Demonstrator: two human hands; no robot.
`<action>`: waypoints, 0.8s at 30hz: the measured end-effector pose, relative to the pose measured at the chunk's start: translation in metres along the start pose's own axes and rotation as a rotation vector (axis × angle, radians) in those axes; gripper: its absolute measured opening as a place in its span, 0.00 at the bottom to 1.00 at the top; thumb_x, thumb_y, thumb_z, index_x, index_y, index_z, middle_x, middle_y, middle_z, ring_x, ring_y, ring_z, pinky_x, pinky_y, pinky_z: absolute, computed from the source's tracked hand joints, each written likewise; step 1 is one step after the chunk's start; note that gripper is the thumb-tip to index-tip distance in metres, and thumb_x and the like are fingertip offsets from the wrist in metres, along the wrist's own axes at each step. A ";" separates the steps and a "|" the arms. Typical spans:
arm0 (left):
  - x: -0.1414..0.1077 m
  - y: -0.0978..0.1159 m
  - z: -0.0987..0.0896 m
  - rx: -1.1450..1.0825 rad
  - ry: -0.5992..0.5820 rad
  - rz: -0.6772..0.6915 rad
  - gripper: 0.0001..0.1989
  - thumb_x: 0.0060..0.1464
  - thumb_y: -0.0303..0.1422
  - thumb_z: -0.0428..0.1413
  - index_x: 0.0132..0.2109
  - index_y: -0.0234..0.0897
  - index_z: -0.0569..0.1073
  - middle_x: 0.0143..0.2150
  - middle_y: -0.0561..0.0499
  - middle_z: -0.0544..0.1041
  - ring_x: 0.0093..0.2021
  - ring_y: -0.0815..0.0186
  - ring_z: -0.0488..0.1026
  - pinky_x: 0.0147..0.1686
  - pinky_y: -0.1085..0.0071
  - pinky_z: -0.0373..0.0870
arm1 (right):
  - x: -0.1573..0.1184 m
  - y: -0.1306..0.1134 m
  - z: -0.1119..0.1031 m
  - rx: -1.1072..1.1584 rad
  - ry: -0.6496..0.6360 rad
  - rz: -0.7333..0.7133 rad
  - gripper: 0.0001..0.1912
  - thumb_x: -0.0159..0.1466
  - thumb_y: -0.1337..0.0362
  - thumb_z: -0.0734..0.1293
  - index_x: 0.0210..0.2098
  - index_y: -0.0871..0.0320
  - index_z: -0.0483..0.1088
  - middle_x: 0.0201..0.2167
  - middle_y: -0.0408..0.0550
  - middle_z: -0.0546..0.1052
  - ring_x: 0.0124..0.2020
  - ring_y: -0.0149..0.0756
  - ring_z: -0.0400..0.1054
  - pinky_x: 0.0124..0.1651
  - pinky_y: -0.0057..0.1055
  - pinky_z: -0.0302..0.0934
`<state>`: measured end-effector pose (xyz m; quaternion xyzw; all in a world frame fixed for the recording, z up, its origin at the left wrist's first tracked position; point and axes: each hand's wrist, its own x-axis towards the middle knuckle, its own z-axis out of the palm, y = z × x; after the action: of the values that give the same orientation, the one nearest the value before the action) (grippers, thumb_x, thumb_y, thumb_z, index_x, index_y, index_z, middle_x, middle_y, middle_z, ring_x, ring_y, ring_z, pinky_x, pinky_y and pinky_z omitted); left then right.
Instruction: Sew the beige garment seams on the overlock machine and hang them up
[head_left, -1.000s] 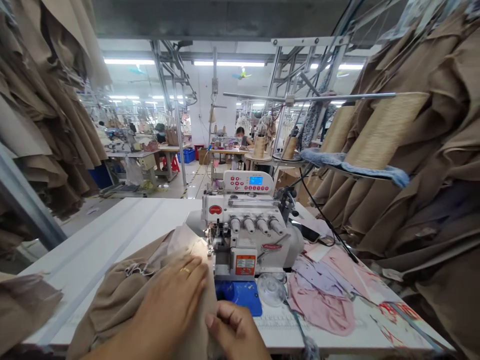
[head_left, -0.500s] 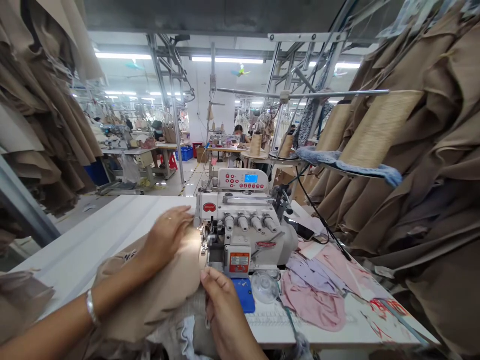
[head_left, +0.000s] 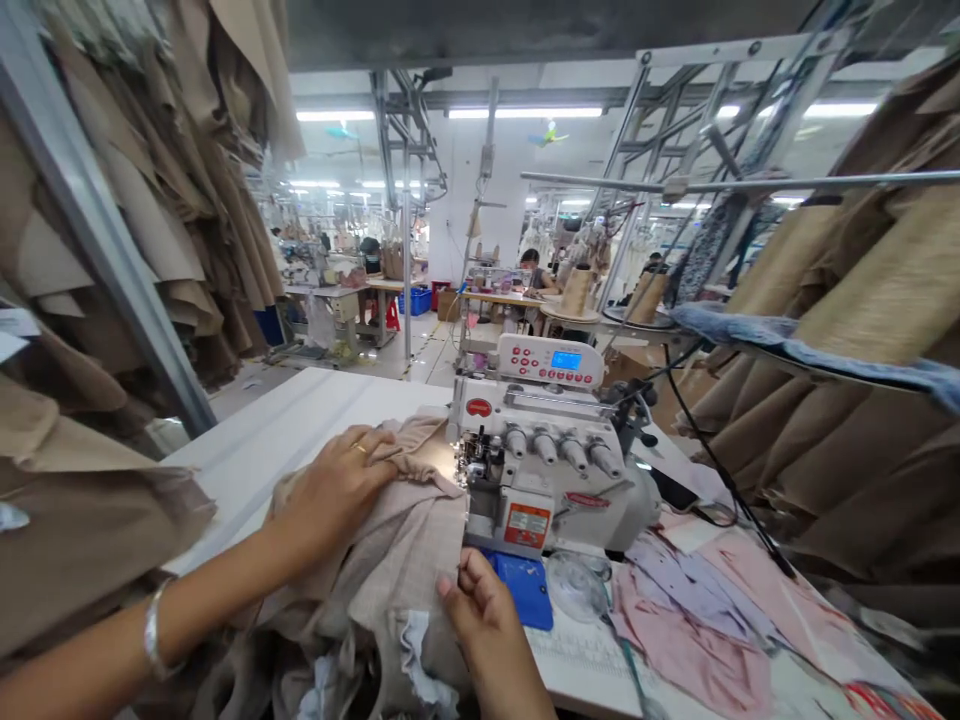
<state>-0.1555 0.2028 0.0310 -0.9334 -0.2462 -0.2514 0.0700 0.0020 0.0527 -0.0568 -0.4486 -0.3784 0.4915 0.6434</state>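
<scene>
Beige fabric (head_left: pixel 405 540) lies bunched in front of a white sewing machine (head_left: pixel 555 440), its upper edge at the lit needle area. My left hand (head_left: pixel 341 490), with a ring and a silver bangle at the wrist, presses on the bunched cloth left of the needle, fingers bent over it. Below the needle area, my right hand (head_left: pixel 487 610) pinches the right edge of the cloth between thumb and fingers. White ruffled elastic (head_left: pixel 424 665) hangs on the cloth beside my right hand.
Pink and lilac fabric pieces (head_left: pixel 690 610) lie right of the machine, near a blue pad (head_left: pixel 525 590). Thread cones (head_left: pixel 892 270) stand at upper right. Brown garments (head_left: pixel 187 200) hang on both sides. A person (head_left: pixel 531 275) sits at a far table.
The view has turned left, so the machine appears farther right. The smooth beige panel near the needle is now gathered and folded, with lighter cloth showing. My left hand has drawn back slightly from the machine.
</scene>
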 end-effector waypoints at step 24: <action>0.011 0.057 -0.028 0.153 0.101 0.597 0.09 0.65 0.24 0.46 0.38 0.36 0.70 0.44 0.43 0.76 0.46 0.59 0.72 0.34 0.68 0.66 | -0.002 0.001 0.007 0.250 -0.068 0.031 0.17 0.61 0.54 0.76 0.46 0.53 0.74 0.41 0.45 0.81 0.42 0.39 0.75 0.47 0.33 0.63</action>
<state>-0.1314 0.1512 0.0608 -0.9428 0.0242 -0.2467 0.2230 -0.0049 0.0523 -0.0559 -0.3539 -0.3289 0.5597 0.6733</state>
